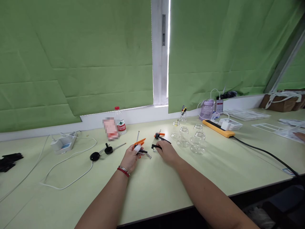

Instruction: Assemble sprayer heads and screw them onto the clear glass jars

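R forearm nearest, its R hand at 12–1 o'clock in narrow pinch on small blk piece, L hand at 11 gripping orange-and-blk tool; prob. small-parts handling, calls for steady fingertips.

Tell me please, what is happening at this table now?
A person works with two bare hands over the table. The left hand holds an orange-and-black piece, and the right hand pinches a small black part. The hands are apart, with tiny metal bits on the table between them. Two round black parts with thin rods lie to the left, and several clear glass jars stand to the right. The exact fit of the held pieces is too small to tell.
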A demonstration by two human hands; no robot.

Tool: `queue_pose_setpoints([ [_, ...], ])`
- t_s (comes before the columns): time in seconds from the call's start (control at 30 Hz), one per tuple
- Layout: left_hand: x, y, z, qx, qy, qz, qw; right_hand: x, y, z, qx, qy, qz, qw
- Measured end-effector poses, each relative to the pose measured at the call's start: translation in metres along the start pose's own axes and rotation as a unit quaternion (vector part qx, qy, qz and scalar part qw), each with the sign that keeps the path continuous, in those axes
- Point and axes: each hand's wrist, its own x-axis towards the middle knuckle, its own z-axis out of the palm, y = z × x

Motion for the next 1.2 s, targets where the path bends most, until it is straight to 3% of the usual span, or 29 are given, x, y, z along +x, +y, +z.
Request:
queue_pose_setpoints([
  [0.3,-0.001,0.0,0.0,-0.003,-0.003,0.002,1.0,-0.008,-0.017,0.01,0.002,-0.058,-0.075,0.995],
  [1.2,-0.009,0.001,0.007,0.026,-0.02,-0.001,0.999,-0.008,-0.012,0.013,0.012,-0.069,-0.106,0.992],
])
